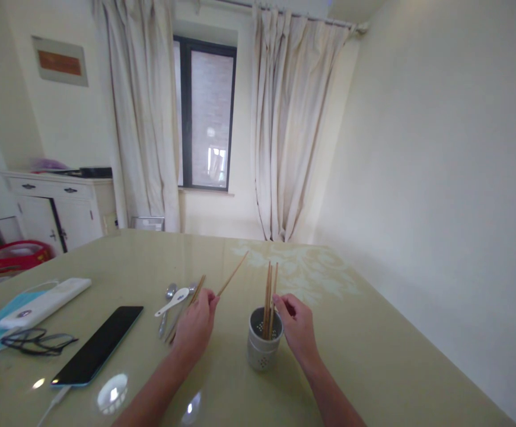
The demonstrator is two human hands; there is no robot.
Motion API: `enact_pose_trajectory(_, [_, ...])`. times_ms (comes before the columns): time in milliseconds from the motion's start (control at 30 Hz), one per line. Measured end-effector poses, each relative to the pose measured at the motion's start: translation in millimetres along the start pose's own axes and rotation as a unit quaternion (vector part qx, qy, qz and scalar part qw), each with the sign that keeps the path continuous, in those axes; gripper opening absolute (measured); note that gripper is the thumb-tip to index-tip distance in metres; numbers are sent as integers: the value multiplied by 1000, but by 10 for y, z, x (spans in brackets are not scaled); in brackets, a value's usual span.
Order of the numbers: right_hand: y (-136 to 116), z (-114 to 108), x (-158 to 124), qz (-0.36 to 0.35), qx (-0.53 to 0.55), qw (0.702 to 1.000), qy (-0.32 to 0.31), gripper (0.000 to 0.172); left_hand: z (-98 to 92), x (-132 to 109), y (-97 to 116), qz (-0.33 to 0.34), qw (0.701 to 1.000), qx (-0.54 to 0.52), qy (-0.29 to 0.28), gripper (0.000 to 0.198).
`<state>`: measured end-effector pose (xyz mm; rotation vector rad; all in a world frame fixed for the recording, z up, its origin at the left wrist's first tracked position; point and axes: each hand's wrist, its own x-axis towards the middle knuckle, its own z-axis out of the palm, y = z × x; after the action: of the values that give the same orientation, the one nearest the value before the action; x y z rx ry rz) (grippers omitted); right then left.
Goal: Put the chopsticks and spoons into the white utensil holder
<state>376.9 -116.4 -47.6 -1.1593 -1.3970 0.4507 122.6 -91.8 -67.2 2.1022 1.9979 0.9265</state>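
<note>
My left hand (196, 323) is closed on a thin wooden chopstick (235, 271) that slants up and to the right. Beside that hand, more chopsticks (201, 283) lie on the table, partly hidden behind it. To their left is a white spoon (174, 301) across metal spoons (171, 290). A grey cup (259, 354) with holes in its bottom stands upright in front of me, with several chopsticks (267, 296) leaning in it. At the cup's right rim my right hand (298, 326) pinches one chopstick (276, 277) whose lower end is inside the cup.
On the left of the table (373, 367) lie a black phone (100, 345) with a cable, eyeglasses (40, 342), a white power strip (47, 302) and a blue mask (0, 323). A wall runs along the right edge. Curtains and a window are behind.
</note>
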Motion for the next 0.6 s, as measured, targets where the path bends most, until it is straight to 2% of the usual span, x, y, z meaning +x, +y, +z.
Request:
enact_pose_trajectory(67, [-6, -2, 7, -9, -13, 1000, 1, 51, 58, -66, 67, 16, 998, -62, 24, 25])
enact_pose_trajectory(133, [-25, -13, 15, -24, -27, 999, 11, 52, 116, -139, 118, 57, 987, -128, 75, 28])
enact_pose_trajectory(233, [-86, -51, -3, -72, -46, 994, 61, 47, 174, -237, 179, 136, 961, -185, 151, 30])
enact_pose_trajectory(300, [-139, -77, -50, -125, -43, 988, 74, 39, 188, -289, 221, 195, 947, -193, 166, 28])
enact_pose_trajectory(400, [-210, -76, -156, -189, -8, 982, 22, 27, 188, -352, 297, 310, 917, -203, 146, 24])
enact_pose_trajectory(500, [-259, -24, -223, -159, 64, 985, -28, 23, 168, -395, 365, 382, 891, -204, 134, 29])
enact_pose_trajectory(600, [-273, 2, -173, -77, 174, 982, 10, 28, 100, -386, 365, 394, 891, -184, 133, 29])
